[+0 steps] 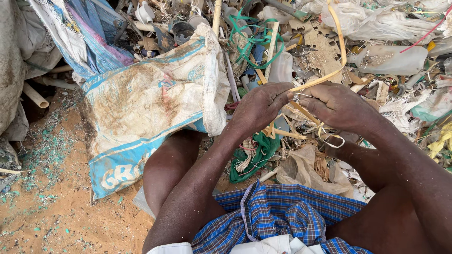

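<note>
- Strap [340, 44], a thin yellow plastic band, pinched between both hands near the middle of the view; long axis rising from the fingertips up and to the right, then curving over toward the top edge, free end pointing upward.
- Far left: bare sandy ground [61, 211] flecked with green plastic bits, and a pale pipe [35, 95] poking out from under grey cloth.
- Next over: a dirty white woven sack [150, 103] with blue bands, slumped open, mouth turned toward the scrap heap, just beside the left knee.
- Left hand [260, 107] closed, fingertips clamped on the lower end of the strap, knuckles toward the camera.
- Below the hands: more loose yellow strips [301, 115] tangled together, a green rag [259, 155] and a crumpled tan bag [301, 169] on the ground between the legs.
- Right hand [336, 106] closed too, thumb and fingers pressed together on the same strap, touching the left hand's fingertips.
- Behind: green banding [254, 42] looped over sticks and scrap.
- Far right: a flattened clear bottle [391, 59] among white plastic film, well apart from the hands.
- Bottom edge: blue checked cloth [278, 216] across the lap.
</note>
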